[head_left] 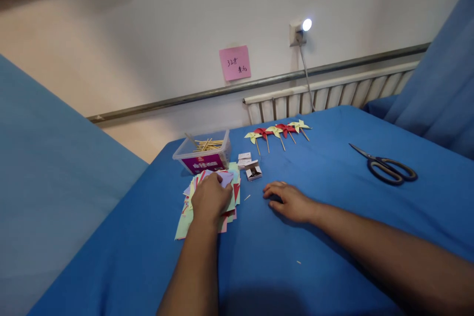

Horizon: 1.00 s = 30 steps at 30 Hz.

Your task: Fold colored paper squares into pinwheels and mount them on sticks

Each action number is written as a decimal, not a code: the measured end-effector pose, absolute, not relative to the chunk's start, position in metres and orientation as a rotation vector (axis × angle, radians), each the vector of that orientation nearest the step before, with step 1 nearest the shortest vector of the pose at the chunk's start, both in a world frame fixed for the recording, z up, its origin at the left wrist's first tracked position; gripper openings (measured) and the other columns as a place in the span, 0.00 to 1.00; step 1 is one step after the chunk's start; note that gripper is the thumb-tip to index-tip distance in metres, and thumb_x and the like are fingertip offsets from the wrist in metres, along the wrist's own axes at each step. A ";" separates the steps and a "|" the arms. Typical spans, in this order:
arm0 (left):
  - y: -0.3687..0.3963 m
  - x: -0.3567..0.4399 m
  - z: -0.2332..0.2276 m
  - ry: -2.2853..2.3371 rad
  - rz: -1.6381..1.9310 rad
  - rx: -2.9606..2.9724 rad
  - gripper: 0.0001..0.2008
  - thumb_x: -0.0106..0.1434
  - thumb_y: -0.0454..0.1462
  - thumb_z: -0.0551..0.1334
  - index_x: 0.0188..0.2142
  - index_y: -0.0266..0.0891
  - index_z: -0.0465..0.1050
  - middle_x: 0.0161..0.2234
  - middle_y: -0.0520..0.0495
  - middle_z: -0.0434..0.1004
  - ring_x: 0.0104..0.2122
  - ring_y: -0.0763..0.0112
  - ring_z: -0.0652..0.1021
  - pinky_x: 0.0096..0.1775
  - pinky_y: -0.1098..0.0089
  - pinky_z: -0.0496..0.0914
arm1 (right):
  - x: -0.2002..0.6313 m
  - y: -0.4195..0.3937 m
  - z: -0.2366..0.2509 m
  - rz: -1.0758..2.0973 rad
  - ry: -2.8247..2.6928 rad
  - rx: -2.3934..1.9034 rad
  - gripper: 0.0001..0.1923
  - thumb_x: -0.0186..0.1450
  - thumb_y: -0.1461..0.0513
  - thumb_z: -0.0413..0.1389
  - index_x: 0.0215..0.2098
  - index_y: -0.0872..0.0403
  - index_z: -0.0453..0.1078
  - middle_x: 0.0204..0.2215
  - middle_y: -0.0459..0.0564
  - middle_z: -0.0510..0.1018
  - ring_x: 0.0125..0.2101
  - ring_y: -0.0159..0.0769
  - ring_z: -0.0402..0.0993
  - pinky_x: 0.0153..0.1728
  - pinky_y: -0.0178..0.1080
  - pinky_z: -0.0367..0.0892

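Note:
My left hand [210, 196] rests on a loose pile of coloured paper squares [188, 222], its fingers curled around a pale lilac sheet [225, 177] on top of the pile. My right hand [291, 201] lies flat, palm down, on the blue tablecloth [333, 237] just right of the pile, holding nothing. Behind the pile stands a clear plastic box of wooden sticks [203, 153] with a purple label. Two small white boxes [250, 166] sit beside it, one of them open. Farther back lies a row of several paper pinwheels [278, 132] on sticks, yellow and red.
Black-handled scissors [387, 167] lie at the right of the table. A pink note [234, 62] is stuck on the wall, with a lit plug-in lamp [300, 29] and a radiator [333, 95] to its right. Blue fabric [440, 79] hangs at the right edge.

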<state>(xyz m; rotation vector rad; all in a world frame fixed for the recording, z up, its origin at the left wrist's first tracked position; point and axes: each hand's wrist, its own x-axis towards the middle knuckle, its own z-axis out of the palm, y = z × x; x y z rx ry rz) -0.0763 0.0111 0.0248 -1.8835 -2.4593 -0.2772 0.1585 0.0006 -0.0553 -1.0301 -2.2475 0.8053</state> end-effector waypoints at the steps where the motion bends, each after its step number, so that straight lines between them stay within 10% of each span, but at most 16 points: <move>1: 0.011 -0.076 0.026 -2.461 -0.281 -1.877 0.13 0.56 0.45 0.59 0.38 0.44 0.74 0.40 0.42 0.80 0.41 0.53 0.77 0.36 0.62 0.65 | 0.159 0.002 -0.056 0.806 -2.242 -1.029 0.13 0.62 0.65 0.55 0.45 0.51 0.72 0.52 0.52 0.74 0.53 0.40 0.70 0.60 0.50 0.56; 18: 0.007 -0.079 0.036 -2.562 -0.476 -1.875 0.06 0.57 0.36 0.58 0.29 0.43 0.74 0.30 0.46 0.80 0.32 0.60 0.77 0.30 0.66 0.62 | 0.161 -0.005 -0.054 0.716 -2.323 -0.989 0.14 0.63 0.65 0.55 0.48 0.53 0.70 0.53 0.54 0.73 0.55 0.42 0.67 0.60 0.50 0.55; 30: -0.001 -0.069 0.037 -1.888 -1.698 -1.557 0.07 0.60 0.38 0.61 0.37 0.40 0.74 0.37 0.47 0.79 0.38 0.66 0.79 0.43 0.66 0.70 | 0.156 -0.004 -0.055 0.865 -2.103 -0.948 0.10 0.63 0.64 0.54 0.41 0.53 0.74 0.46 0.55 0.78 0.47 0.43 0.72 0.53 0.49 0.62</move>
